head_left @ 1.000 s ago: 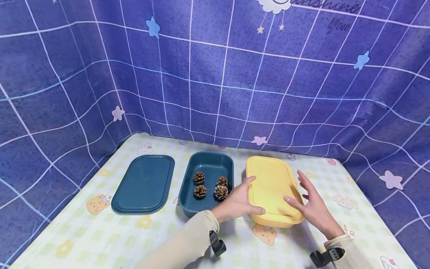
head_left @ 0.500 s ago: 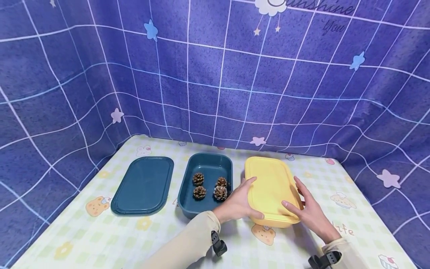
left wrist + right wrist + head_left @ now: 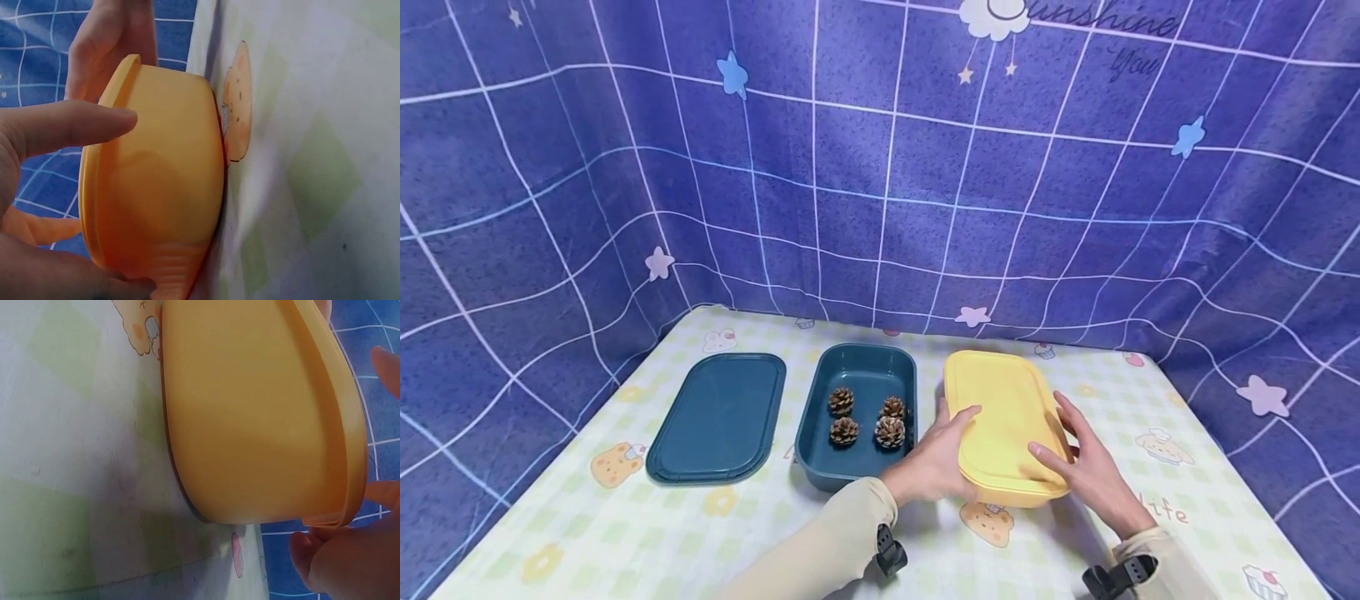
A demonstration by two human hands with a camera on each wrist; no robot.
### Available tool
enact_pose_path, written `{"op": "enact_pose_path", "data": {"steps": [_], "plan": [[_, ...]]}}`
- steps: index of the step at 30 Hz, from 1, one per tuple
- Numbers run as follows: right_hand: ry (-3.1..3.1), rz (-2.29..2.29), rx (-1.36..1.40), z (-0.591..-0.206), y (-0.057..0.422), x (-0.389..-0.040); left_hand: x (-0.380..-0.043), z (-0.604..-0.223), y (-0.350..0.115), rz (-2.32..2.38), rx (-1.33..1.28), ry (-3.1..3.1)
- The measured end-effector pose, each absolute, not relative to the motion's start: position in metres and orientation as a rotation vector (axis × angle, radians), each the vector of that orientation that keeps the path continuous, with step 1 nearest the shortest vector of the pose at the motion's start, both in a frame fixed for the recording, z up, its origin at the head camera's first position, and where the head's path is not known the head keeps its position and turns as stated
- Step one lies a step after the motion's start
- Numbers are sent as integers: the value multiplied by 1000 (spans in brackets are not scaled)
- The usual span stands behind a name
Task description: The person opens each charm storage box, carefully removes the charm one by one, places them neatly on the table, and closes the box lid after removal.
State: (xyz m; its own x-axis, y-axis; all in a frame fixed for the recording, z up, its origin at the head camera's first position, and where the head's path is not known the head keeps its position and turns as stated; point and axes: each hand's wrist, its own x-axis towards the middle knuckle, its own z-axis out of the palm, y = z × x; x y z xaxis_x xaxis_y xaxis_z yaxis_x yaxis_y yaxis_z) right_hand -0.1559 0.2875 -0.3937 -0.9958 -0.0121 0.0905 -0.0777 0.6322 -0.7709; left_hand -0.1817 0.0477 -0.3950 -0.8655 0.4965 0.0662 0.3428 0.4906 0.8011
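Note:
A yellow box with its flat lid on stands on the table, right of the middle. My left hand holds its left front corner: the thumb lies by the front wall and one finger reaches over the lid, as the left wrist view shows of the box wall. At the right side my right hand has its fingers bent at the lid's rim, while the thumb hovers over the lid. From the right wrist, a fingertip appears just below the lid's edge.
Left of the yellow box is an uncovered dark blue box with several pine cones inside. Farther left a dark blue lid lies flat on the checked tablecloth. A blue grid curtain hangs behind the table.
My left thumb has slid from the lid's front corner down to the front wall. The right hand has come in closer to the box's right side. The boxes have not visibly moved.

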Motion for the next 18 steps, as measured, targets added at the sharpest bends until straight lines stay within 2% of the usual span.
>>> {"op": "enact_pose_path", "data": {"steps": [18], "plan": [[-2689, 1422, 44, -391, 289, -156, -184, -388, 43, 1341, 753, 2584]]}}
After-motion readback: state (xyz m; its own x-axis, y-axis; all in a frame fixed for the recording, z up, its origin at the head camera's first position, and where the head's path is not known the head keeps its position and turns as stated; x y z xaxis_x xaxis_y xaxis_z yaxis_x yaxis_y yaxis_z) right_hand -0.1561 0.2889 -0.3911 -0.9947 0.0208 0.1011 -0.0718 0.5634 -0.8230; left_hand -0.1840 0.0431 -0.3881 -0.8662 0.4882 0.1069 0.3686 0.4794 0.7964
